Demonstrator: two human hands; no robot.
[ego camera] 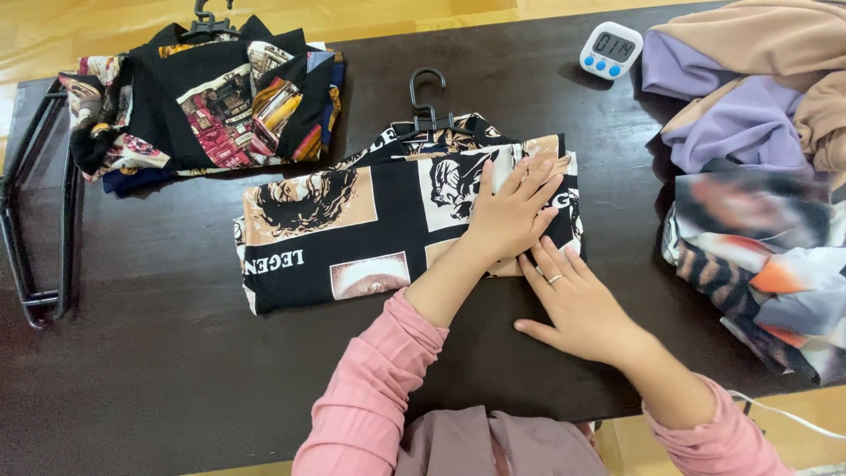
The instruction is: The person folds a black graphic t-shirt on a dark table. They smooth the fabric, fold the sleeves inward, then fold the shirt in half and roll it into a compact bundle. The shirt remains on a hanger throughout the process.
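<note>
The black printed shirt with beige portrait panels, on a black hanger, lies folded mid-worktop. The left hand presses flat on its right end; the right hand, open and holding nothing, smooths the near edge beside it. Judged: flattening a fold; the next move likely calls for even pressure.

You get bright, even light from overhead, so shadows stay soft and short, pooling just beneath the heaped clothes at three o'clock. The dark table carries a faint sheen toward seven o'clock, and the timer at one o'clock shows no glare. Focus softens on the garments at four o'clock, and the table edges bow slightly outward.
</note>
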